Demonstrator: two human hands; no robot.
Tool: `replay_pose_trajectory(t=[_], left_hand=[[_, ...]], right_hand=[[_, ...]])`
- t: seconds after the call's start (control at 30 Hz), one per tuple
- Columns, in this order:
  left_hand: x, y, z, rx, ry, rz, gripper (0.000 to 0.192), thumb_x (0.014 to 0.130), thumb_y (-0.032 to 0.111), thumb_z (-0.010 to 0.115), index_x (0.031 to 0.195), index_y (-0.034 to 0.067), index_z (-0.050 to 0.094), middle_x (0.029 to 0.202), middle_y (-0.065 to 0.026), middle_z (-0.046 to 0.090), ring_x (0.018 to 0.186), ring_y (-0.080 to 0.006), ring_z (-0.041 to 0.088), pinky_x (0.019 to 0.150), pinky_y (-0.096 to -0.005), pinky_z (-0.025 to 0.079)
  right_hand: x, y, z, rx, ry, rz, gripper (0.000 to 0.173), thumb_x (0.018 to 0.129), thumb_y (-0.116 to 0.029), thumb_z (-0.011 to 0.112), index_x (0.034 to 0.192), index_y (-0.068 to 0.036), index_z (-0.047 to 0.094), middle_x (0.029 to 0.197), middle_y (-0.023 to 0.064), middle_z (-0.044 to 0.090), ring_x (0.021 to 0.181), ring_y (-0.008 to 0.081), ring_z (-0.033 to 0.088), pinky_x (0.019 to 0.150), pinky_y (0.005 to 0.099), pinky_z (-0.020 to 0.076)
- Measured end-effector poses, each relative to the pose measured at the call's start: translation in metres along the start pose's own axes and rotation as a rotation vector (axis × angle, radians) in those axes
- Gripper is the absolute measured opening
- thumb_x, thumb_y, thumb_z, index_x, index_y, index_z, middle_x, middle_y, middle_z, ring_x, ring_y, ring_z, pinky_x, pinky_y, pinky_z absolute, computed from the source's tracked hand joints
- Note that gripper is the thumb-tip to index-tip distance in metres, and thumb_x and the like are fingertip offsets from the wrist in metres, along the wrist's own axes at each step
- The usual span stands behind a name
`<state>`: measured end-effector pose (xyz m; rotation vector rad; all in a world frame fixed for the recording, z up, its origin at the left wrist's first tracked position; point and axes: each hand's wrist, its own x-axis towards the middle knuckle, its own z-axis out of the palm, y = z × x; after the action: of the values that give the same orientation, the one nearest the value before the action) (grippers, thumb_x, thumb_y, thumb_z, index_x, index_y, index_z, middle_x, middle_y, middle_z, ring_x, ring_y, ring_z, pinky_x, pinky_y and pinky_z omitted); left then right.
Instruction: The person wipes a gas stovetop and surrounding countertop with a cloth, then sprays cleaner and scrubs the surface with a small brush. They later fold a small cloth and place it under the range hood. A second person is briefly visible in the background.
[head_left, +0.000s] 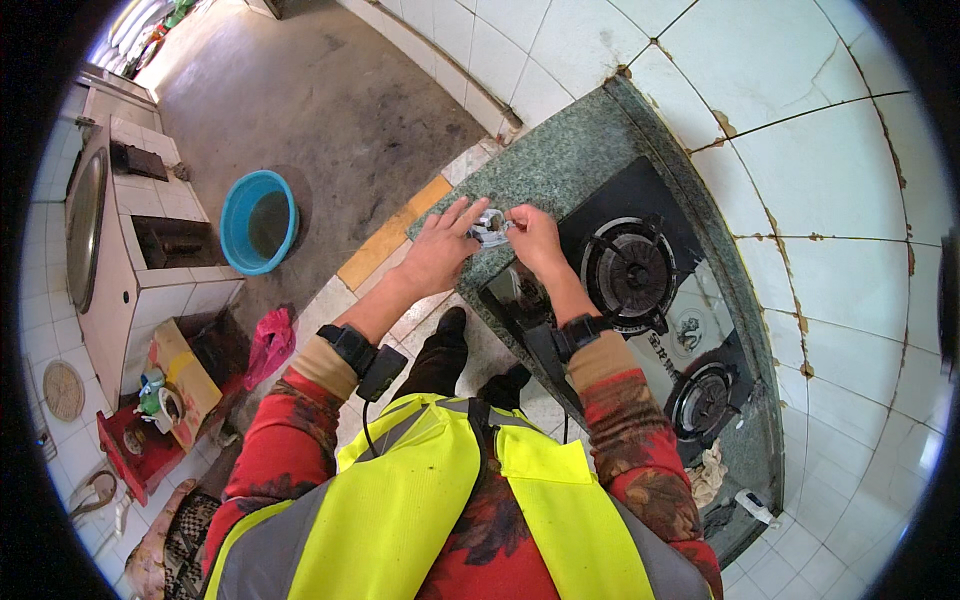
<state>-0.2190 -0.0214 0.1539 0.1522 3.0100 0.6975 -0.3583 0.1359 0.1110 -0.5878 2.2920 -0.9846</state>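
A small, shiny silver or clear object (491, 227) lies on the corner of the green granite countertop (574, 142); its exact kind cannot be made out. My left hand (441, 246) reaches over its left side, fingers spread, with thumb and forefinger around the edge. At the object's right edge, my right hand (534, 238) pinches it between thumb and fingertips. Fingers cover part of it. Just right of my right hand is the black gas hob (615, 196), set into the counter, with a large burner (636, 276) beside my wrist.
A smaller burner (703, 401), crumpled cloth (706, 474) and a white item (756, 508) are along the counter. White tiled wall (832, 180) bounds the right. Left, on the floor, are a blue basin (259, 223) holding water and a pink plastic bag (270, 346); beyond stands a tiled stove (161, 255).
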Motion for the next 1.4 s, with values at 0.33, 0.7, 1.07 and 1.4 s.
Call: replay_pose_trajectory(t=[0.33, 0.7, 1.07, 1.4], left_hand=[[-0.003, 0.008, -0.009, -0.152, 0.019, 0.016, 0.049, 0.062, 0.0, 0.061, 0.11, 0.008, 0.066, 0.154, -0.024, 0.024, 0.142, -0.0447, 0.024, 0.11, -0.0536, 0.032], [0.006, 0.023, 0.0, 0.029, -0.06, -0.139, 0.055, 0.064, 0.013, 0.067, 0.119, 0.012, 0.064, 0.152, -0.024, 0.027, 0.135, -0.0418, 0.034, 0.105, -0.0483, 0.037], [-0.02, 0.005, 0.013, -0.222, 0.269, 0.013, 0.053, 0.066, 0.0, 0.067, 0.118, 0.011, 0.062, 0.148, -0.0267, 0.03, 0.134, -0.0477, 0.033, 0.108, -0.0507, 0.034], [-0.035, 0.001, 0.03, -0.358, 0.379, -0.133, 0.025, 0.082, 0.003, 0.067, 0.106, 0.009, 0.066, 0.139, -0.0252, 0.04, 0.126, -0.0442, 0.043, 0.103, -0.0468, 0.04]], right_hand=[[-0.007, 0.032, 0.006, 0.195, -0.033, -0.005, 0.029, 0.081, 0.005, 0.064, 0.111, 0.003, 0.061, 0.095, 0.0074, 0.067, 0.083, 0.0143, 0.063, 0.071, 0.0317, 0.0509], [-0.018, 0.008, 0.001, 0.132, 0.013, 0.018, 0.03, 0.078, 0.006, 0.067, 0.107, 0.001, 0.062, 0.092, 0.0088, 0.068, 0.081, 0.0165, 0.063, 0.07, 0.033, 0.0512], [-0.058, -0.047, -0.021, -0.365, 0.196, -0.684, 0.029, 0.072, 0.004, 0.063, 0.094, -0.012, 0.072, 0.128, 0.0085, 0.056, 0.126, 0.0351, 0.043, 0.103, 0.0471, 0.0348], [-0.046, -0.036, 0.003, -0.56, 0.067, -0.526, 0.018, 0.088, -0.015, 0.062, 0.102, -0.01, 0.072, 0.146, 0.0129, 0.04, 0.139, 0.0374, 0.027, 0.109, 0.0519, 0.0262]])
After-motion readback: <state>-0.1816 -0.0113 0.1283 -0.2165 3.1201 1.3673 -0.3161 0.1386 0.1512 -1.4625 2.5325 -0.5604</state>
